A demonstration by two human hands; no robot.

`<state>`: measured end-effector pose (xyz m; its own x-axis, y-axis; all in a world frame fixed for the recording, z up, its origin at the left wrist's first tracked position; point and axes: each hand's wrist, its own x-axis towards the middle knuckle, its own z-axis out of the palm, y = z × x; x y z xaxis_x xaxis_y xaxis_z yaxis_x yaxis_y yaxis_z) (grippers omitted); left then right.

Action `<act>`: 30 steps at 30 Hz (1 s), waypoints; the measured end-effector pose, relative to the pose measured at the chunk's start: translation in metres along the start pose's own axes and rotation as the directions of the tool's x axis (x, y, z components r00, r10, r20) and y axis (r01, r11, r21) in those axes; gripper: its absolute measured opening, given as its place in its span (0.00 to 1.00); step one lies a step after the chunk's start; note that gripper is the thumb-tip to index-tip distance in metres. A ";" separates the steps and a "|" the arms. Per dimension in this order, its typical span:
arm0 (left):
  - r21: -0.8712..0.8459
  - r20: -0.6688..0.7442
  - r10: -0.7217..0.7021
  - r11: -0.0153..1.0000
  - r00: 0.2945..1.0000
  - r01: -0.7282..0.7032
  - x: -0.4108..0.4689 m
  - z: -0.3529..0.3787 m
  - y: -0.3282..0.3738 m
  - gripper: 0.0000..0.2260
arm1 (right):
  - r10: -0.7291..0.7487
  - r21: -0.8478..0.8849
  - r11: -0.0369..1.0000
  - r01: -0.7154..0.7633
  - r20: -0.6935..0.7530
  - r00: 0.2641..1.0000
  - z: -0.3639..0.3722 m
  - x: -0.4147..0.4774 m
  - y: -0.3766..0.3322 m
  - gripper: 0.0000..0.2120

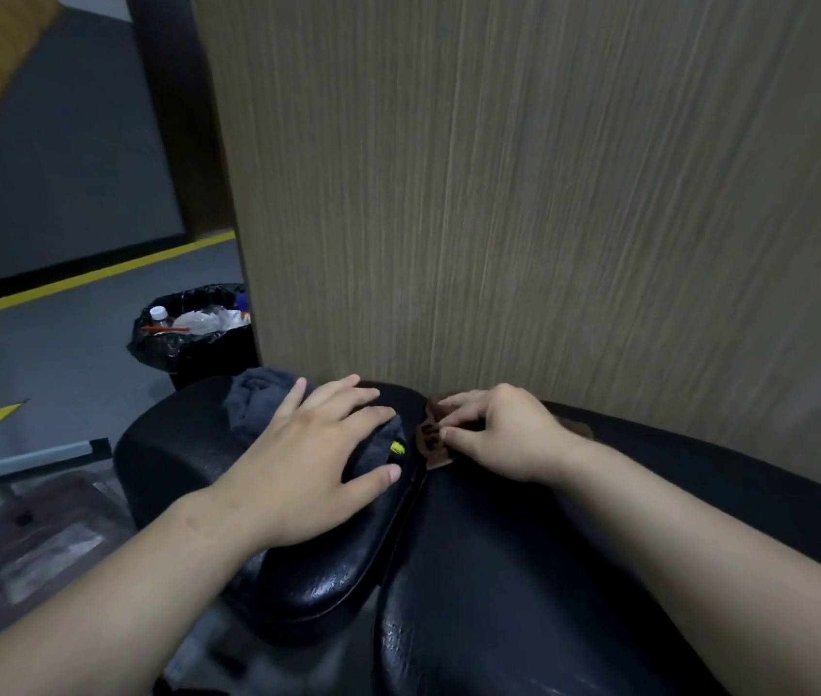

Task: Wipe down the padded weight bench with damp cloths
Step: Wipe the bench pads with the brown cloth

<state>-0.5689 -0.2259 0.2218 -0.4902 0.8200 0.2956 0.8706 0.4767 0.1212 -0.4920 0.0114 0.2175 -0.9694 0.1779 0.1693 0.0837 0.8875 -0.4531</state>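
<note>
The black padded bench has a seat pad (172, 459) on the left and a longer back pad (499, 570) on the right, with a narrow gap between them. My left hand (313, 459) lies flat, fingers spread, on a dark grey cloth (258, 394) that sits on the seat pad. A small yellow tag on that cloth shows by my thumb. My right hand (504, 434) pinches a brown cloth (428, 434) at the gap, on the near end of the back pad. Most of the brown cloth is hidden under that hand.
A wood-grain panel (549, 193) rises right behind the bench. A bin with a black liner (187, 339), holding plastic bottles, stands on the floor at the left. Grey floor with yellow lines and a metal bar (21, 462) lie further left.
</note>
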 end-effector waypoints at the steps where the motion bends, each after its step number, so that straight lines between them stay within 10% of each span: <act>1: 0.011 0.011 -0.007 1.000 1.000 0.007 -0.002 -0.001 0.002 0.37 | -0.024 -0.082 0.996 0.023 -0.010 1.000 0.003 -0.006 -0.006 0.11; 7: 0.059 0.125 0.047 0.997 0.991 -0.054 -0.020 0.001 0.008 0.46 | -0.058 -0.419 0.902 0.105 0.124 0.991 -0.010 -0.021 -0.031 0.34; 15: 0.070 0.187 0.120 0.988 0.975 -0.135 -0.047 0.000 -0.001 0.43 | -0.045 -0.114 0.991 0.071 0.218 0.975 -0.003 -0.028 -0.009 0.34; 30: 0.049 0.036 0.052 0.997 0.998 -0.054 -0.090 0.018 -0.006 0.44 | -0.036 -0.126 0.991 0.055 0.149 0.988 0.019 -0.080 -0.060 0.39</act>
<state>-0.5309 -0.2966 0.1773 -0.4452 0.8545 0.2677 0.8927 0.4468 0.0586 -0.4236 -0.0639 0.2142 -0.9953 0.0803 0.0533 0.0584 0.9424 -0.3294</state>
